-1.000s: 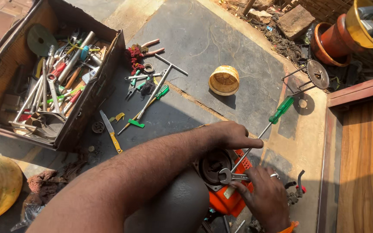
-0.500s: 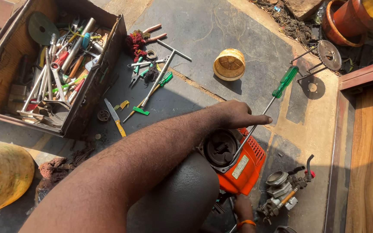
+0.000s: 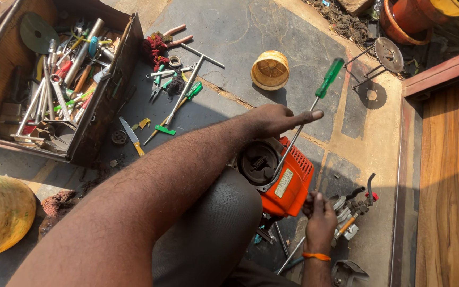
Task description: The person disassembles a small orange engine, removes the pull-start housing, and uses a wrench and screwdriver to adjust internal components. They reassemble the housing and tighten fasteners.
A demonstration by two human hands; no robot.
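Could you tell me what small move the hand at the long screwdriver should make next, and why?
Probably close the left hand around the screwdriver shaft before levering. Its forefinger only lies along the shaft, while the tip sits in the black round housing of the orange engine. The right hand is low beside the engine.

Bright orange engine housing [image 3: 288, 183] at centre, with a black round recess and a pale label. Above it, a screwdriver [image 3: 314, 103] with a translucent green handle and silver shaft. Upper centre, a pale yellow ribbed cap [image 3: 270, 69] on the grey stone floor [image 3: 251, 32]. Upper left, a brown toolbox [image 3: 6, 69] full of silver tools. Lower centre, an orange wristband [image 3: 315, 256]. Right edge, warm brown wood [image 3: 452, 186].
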